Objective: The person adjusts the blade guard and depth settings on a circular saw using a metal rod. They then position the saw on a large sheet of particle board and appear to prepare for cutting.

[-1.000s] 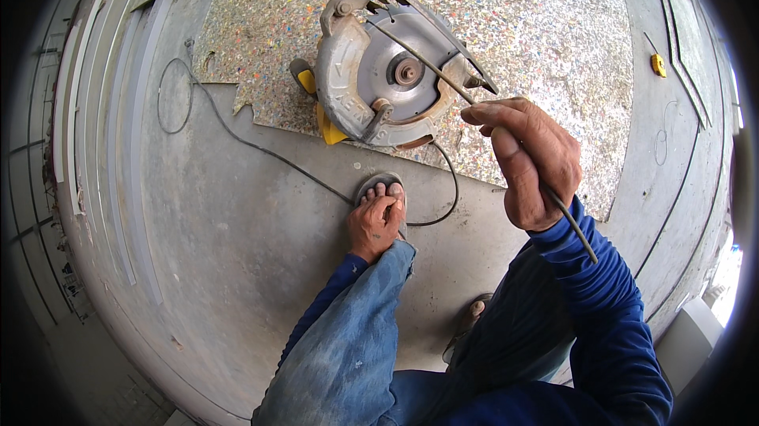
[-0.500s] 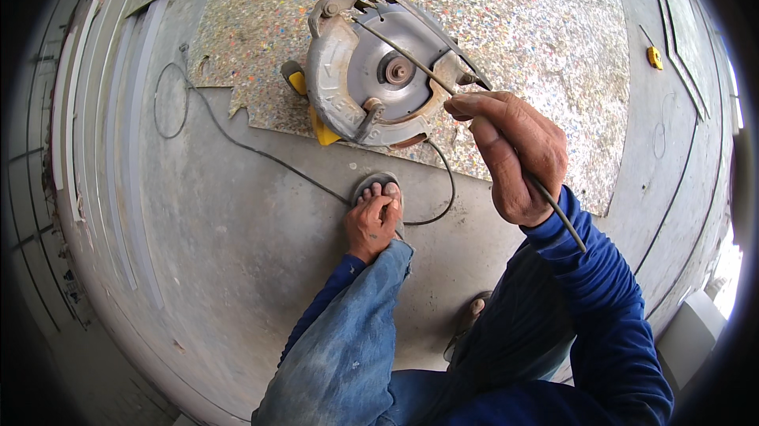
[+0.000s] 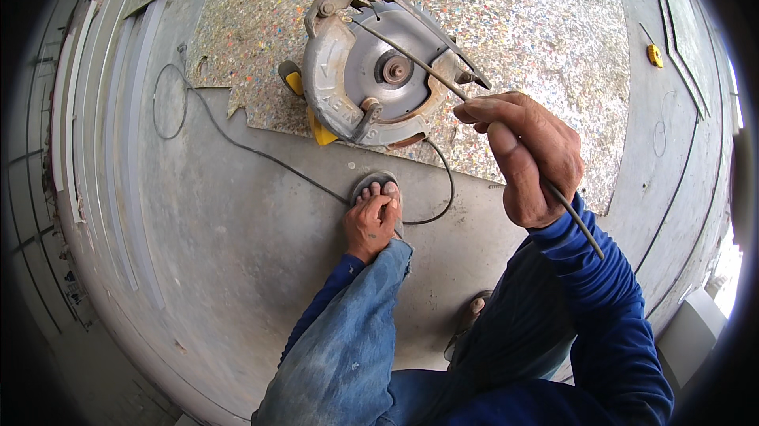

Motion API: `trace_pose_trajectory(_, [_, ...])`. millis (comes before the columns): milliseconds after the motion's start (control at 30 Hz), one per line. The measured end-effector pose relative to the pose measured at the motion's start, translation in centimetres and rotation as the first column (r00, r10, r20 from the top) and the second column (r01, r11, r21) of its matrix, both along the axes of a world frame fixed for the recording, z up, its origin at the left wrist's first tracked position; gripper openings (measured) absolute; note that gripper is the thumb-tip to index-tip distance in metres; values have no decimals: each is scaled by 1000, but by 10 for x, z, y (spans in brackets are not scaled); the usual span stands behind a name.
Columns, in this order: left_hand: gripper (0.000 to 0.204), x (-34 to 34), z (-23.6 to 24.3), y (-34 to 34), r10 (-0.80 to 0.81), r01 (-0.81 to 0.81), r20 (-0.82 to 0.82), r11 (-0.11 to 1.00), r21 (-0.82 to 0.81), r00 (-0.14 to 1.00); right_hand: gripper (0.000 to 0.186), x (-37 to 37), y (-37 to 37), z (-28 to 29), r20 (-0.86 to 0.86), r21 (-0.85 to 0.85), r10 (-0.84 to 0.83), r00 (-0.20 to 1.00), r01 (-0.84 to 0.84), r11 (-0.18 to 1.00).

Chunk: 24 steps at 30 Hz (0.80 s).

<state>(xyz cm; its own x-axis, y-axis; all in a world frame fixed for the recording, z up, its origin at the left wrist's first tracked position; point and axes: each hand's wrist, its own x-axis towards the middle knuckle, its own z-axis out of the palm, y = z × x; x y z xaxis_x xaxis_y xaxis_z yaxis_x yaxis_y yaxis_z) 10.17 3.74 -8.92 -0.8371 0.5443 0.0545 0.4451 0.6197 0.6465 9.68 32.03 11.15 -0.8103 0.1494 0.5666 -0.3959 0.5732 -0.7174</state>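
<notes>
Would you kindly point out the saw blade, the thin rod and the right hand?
Saw blade (image 3: 364, 70), head view: left part of its grey face.
Thin rod (image 3: 443, 81), head view: its upper stretch.
Right hand (image 3: 547, 149), head view: middle of the hand.

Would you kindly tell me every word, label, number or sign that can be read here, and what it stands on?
No words read clearly.
Saw's grey guard: raised markings, one arrow-like; the rest too blurred to read.
Yellow tape measure: any print too small to read.

The saw blade (image 3: 364, 70) is crossed by a thin rod (image 3: 449, 86); room is left over the speckled board's (image 3: 553, 23) far right part.
</notes>
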Motion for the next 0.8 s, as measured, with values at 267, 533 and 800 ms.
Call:
trace_pose_trajectory(267, [13, -1, 2, 1, -6, 6, 6, 1000, -26, 1000, 19, -3, -1, -6, -6, -4, -14, 1000, 14, 1000])
trace_pose_trajectory(533, [13, 0, -2, -2, -3, 3, 5, 1000, -17, 1000, 22, -5, -6, -6, 25, -49, 39, 999, -38, 998])
trace_pose_trajectory(800, [13, 0, 0, 2, -6, 6, -16, 1000, 4, 1000, 16, 1, 1, -3, 23, -79, 9, 1000, -8, 997])
